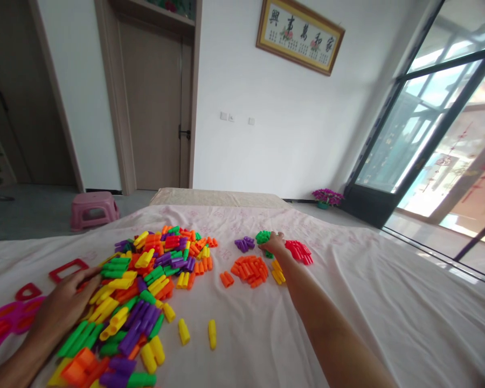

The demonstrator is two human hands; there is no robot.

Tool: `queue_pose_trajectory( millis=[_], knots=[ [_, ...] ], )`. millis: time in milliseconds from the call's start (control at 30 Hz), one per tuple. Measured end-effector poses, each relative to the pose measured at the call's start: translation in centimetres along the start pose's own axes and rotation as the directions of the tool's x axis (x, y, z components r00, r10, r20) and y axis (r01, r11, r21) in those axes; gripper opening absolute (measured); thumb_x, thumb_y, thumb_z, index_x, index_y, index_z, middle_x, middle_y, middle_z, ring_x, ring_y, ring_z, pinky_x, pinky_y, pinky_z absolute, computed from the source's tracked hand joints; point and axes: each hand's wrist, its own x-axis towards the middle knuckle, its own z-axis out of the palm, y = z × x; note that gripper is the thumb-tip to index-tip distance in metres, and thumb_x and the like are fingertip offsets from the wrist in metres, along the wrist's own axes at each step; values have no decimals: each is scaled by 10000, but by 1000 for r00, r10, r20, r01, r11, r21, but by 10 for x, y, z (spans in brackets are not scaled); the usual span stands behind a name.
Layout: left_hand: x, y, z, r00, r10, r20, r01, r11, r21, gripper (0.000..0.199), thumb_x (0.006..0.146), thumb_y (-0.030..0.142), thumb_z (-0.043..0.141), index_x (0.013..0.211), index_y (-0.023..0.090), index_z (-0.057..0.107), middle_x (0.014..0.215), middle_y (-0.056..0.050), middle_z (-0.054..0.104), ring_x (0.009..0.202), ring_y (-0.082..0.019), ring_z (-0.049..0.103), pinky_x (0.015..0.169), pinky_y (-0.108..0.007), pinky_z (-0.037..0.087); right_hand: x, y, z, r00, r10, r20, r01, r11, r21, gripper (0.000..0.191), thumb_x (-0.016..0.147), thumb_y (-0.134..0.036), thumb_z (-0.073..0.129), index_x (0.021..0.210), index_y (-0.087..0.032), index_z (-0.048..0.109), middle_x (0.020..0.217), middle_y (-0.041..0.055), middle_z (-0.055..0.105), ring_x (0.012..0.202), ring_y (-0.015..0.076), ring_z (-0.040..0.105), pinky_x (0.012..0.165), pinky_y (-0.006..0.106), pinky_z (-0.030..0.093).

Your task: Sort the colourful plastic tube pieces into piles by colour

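Five colour groups of plastic pieces are in front of you on the pale sheet (347, 280): purple group (244, 244), green group (263, 236), orange group (249, 270), yellow group (278, 273), red group (299, 251). Yellow shows about three pieces, near your right forearm; the others overlap too much to count. One orange pair (227, 278) lies just left of the orange group. One big mixed heap (157, 272) on your left, same five colours, uncountable. Two loose yellow pieces (184, 331) lie apart to the right of its near end. Your right hand (274, 243) is at the green group, fingers bent; can't tell whether they're clamped on a piece. Your left hand (64, 302) is at the left side of the mixed heap, fingers reaching over its edge, tips partly hidden, grip can't be told. Two red frames (67, 265) and one magenta item (14, 319) are near that hand. Writing: one gold-framed panel (299, 35) on the wall, five large characters, left to right 興 事 萬 和 家; small rows below too fine to read. No brand legible on the pieces. Also three wall plates (223, 116), one pink stool (94, 209), one pot of magenta flowers (327, 197).
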Motion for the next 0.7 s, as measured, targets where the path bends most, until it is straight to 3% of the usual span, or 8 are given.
queue_pose_trajectory(
  millis=[200, 300, 500, 700],
  knots=[
    [-5, 5, -3, 999, 33, -32, -33, 999, 2, 582, 870, 581, 427, 1231, 185, 656, 1170, -111, 729, 1065, -299, 681, 813, -334, 524, -5, 9, -17, 995, -101, 18, 101, 995, 12, 1016, 644, -431, 825, 1512, -201, 348, 1587, 225, 201, 1369, 393, 427, 1012, 434, 431],
    [-7, 9, -5, 998, 35, -48, -35, 999, 2, 569, 860, 569, 447, 1209, 182, 674, 1120, -107, 745, 1003, -293, 700, 797, -332, 530, -12, 18, -24, 983, -175, 53, 177, 983, -42, 1082, 565, -371, 876, 1506, -259, 355, 1571, 192, 256, 1389, 407, 390, 1000, 453, 433],
    [-5, 7, -3, 996, 54, -65, -54, 998, 13, 571, 880, 559, 435, 1229, 170, 667, 1165, -123, 727, 1044, -301, 685, 867, -350, 515, -26, 23, -27, 972, -233, 41, 236, 969, -72, 805, 621, -279, 848, 1353, -208, 520, 1362, 154, 504, 1169, 297, 588, 917, 348, 468],
    [-4, 0, -1, 998, 56, -30, -56, 998, 7, 594, 914, 583, 389, 1277, 177, 628, 1246, -128, 690, 1112, -301, 659, 901, -349, 496, -41, -1, -35, 948, -315, -56, 309, 946, -95, 790, 723, -328, 797, 1435, -205, 476, 1403, 163, 486, 1270, 313, 527, 955, 330, 447]
  ],
)
